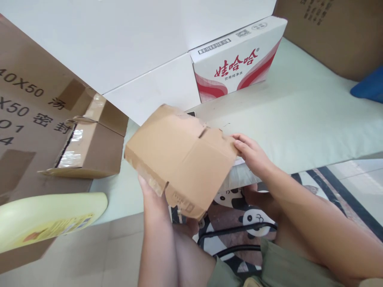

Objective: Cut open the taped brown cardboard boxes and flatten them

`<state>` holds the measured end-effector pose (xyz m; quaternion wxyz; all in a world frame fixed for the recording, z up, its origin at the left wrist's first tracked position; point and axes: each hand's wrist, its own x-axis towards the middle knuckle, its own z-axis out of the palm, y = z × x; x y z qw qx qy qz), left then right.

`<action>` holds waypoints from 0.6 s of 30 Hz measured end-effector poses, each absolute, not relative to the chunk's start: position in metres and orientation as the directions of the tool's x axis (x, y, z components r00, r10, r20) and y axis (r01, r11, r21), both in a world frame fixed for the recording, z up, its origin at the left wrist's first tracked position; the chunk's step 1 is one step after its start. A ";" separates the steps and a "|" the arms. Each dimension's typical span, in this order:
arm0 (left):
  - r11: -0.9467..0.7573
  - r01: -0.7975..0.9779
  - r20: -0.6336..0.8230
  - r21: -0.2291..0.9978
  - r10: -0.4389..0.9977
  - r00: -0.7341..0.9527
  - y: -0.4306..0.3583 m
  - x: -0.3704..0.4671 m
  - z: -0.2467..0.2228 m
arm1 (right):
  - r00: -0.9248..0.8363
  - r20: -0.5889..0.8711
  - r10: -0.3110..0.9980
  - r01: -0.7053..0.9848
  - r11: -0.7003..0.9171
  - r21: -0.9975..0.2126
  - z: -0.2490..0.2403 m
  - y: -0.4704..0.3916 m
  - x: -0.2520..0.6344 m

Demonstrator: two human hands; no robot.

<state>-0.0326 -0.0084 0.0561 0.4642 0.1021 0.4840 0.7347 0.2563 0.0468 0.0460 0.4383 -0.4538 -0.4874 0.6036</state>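
A brown cardboard box [176, 151] with a loose end flap is held tilted in front of me, over the table's near edge. My right hand [249, 153] pinches the flap's far right corner between thumb and fingers. At the box's lower left side is my left hand [151, 195], gripping it from below; most of its fingers are hidden behind the cardboard. Slots are cut at both sides of the flap fold. Just behind the box, a small dark-edged item [190, 114] lies mostly covered.
Behind stands a white-and-red water carton [236, 67] beside large white boxes [143, 44]. Brown cartons [100, 147] are stacked at left, near a pale yellow bottle [54, 217]. A blue object [369, 85] sits on the pale tablecloth [314, 103] at right. A panda-patterned mat [230, 199] is below.
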 end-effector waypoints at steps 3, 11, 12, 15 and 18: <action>-0.167 -0.578 -0.288 0.799 0.737 -0.611 -0.003 -0.033 0.055 | -0.327 -0.193 0.925 -0.147 -0.252 -0.957 0.048 0.046 0.255; -0.157 -0.436 -0.163 0.886 0.774 -0.612 -0.002 -0.035 0.046 | -0.319 -0.202 0.926 -0.105 -0.246 -0.963 0.047 0.043 0.250; -0.175 -0.439 -0.153 0.881 0.774 -0.615 -0.003 -0.033 0.048 | -0.301 -0.193 0.934 -0.103 -0.233 -0.967 0.047 0.043 0.250; -0.180 -0.462 -0.154 0.868 0.788 -0.596 -0.005 -0.030 0.052 | -0.256 -0.158 0.954 -0.093 -0.187 -0.978 0.048 0.044 0.249; -0.168 -0.448 -0.162 0.878 0.777 -0.608 -0.006 -0.027 0.051 | -0.237 -0.145 0.961 -0.089 -0.170 -0.981 0.049 0.044 0.249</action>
